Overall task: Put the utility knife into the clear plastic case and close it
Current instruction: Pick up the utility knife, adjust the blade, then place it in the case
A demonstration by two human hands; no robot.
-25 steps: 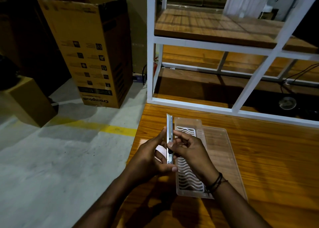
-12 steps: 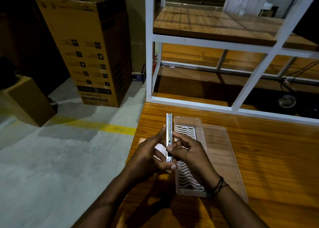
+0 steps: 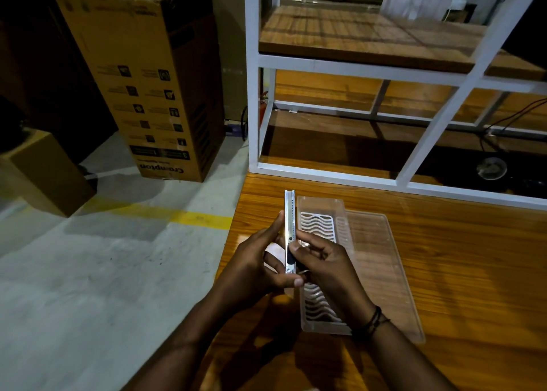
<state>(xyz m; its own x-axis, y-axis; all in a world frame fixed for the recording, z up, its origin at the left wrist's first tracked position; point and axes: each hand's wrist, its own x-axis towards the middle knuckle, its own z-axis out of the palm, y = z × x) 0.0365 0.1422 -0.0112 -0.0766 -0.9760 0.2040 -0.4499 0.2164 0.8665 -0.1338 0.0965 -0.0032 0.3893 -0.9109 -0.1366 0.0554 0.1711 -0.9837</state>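
Both hands hold a slim silver utility knife (image 3: 289, 213) upright above the wooden table's (image 3: 461, 272) left edge. My left hand (image 3: 254, 266) pinches its lower end from the left, thumb under the base. From the right, my right hand (image 3: 322, 263) grips it with a finger on the dark slider. No blade shows at the tip. The clear plastic case (image 3: 321, 204) lies open on the table just right of the knife, its base holding a white wavy insert (image 3: 318, 224). Its flat lid (image 3: 381, 260) is folded out to the right.
A white metal frame with wooden shelves (image 3: 367, 32) stands at the table's far edge. On the grey floor to the left stand a tall cardboard box (image 3: 148, 79) and a smaller box (image 3: 38, 168), with a yellow line (image 3: 201, 220) near the table. Cables (image 3: 509, 124) lie at right.
The hands and knife stay nearly in place over the case's left side. My right fingers have shifted slightly on the knife's slider.
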